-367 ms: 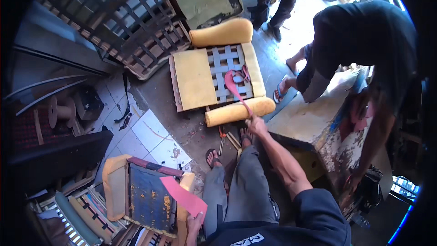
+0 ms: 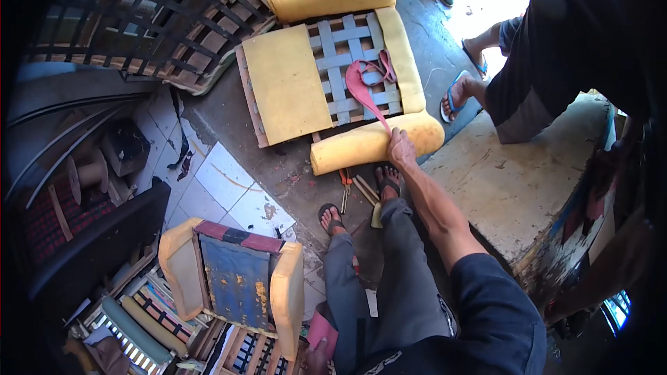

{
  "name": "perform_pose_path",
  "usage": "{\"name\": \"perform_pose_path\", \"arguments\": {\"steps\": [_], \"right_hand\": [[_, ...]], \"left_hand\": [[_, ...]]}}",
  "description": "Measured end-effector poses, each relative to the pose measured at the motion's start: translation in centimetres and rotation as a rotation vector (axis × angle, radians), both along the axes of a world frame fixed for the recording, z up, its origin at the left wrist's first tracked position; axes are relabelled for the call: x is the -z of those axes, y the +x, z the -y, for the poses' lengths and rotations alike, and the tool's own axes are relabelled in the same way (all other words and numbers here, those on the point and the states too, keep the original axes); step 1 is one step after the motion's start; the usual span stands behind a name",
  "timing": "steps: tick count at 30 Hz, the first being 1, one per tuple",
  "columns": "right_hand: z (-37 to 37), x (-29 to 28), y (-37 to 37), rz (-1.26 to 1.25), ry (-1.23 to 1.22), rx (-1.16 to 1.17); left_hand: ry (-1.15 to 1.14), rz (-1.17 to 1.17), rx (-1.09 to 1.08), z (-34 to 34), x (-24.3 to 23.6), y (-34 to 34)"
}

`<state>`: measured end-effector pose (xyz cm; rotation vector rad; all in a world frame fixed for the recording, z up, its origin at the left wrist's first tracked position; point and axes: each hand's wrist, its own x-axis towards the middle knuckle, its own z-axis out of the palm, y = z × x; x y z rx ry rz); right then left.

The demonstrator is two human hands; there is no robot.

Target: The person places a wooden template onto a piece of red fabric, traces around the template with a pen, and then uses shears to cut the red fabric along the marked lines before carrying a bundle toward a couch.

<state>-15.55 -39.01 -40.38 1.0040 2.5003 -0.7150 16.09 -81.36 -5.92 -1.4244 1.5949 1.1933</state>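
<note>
My right hand (image 2: 401, 148) is closed on the tail of a long pinkish-red strip (image 2: 358, 87), above the near yellow padded armrest (image 2: 361, 147). The strip's far end lies looped on the grey webbing (image 2: 335, 62) of a stripped armchair. A flat yellow foam sheet (image 2: 288, 87) covers the left part of that seat. My left hand (image 2: 317, 359), partly cut off at the lower edge beside my left leg, holds a flat pink piece (image 2: 323, 331) of sheet material.
A worn chair part (image 2: 240, 281) with blue backing stands at lower left, among wooden frames. A large webbed frame (image 2: 160, 21) leans at upper left. At right, a person (image 2: 556, 48) in sandals stands by a worn board-topped surface (image 2: 514, 167). Pliers (image 2: 345, 184) and sticks lie near my feet.
My left hand has drawn down and back with the pink piece, now largely out of view. The right hand still grips the strip. The view has shifted, and the person at right sits farther rightward.
</note>
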Motion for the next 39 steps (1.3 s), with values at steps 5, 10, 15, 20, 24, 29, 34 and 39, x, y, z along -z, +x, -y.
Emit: {"name": "perform_pose_path", "arguments": {"steps": [5, 10, 15, 20, 24, 29, 34, 39], "right_hand": [[1.4, -11.8, 1.3, -0.2, -0.34, 0.139], [-0.6, -39.5, 6.7, -0.181, -0.628, 0.083], [-6.5, -63.3, 15.5, -0.563, -0.787, 0.32], [-10.5, -74.9, 25.6, -1.15, -0.157, 0.533], [-16.8, -76.1, 32.2, -1.297, 0.236, 0.641], [-28.2, -65.5, 41.6, -1.471, 0.501, 1.333], [-16.8, -48.9, 36.2, -0.778, 0.678, 1.09], [10.8, -46.5, 22.6, -0.658, -0.8, 0.676]], "left_hand": [[-0.027, 0.067, 0.219, -4.8, -1.6, -6.3], [0.279, -0.119, 0.264, -4.5, -1.4, -10.4], [0.373, -0.2, 0.425, -2.6, 0.3, -16.8], [0.249, -0.193, 0.628, 0.3, -2.2, -22.4], [0.234, -0.297, 0.606, 3.5, -1.7, -23.6], [0.266, -0.426, 0.538, 6.4, -0.8, -23.9], [0.198, -0.348, 0.672, 6.9, -5.7, -20.3], [0.123, -0.563, 0.902, 7.2, -5.9, -20.0]]}}
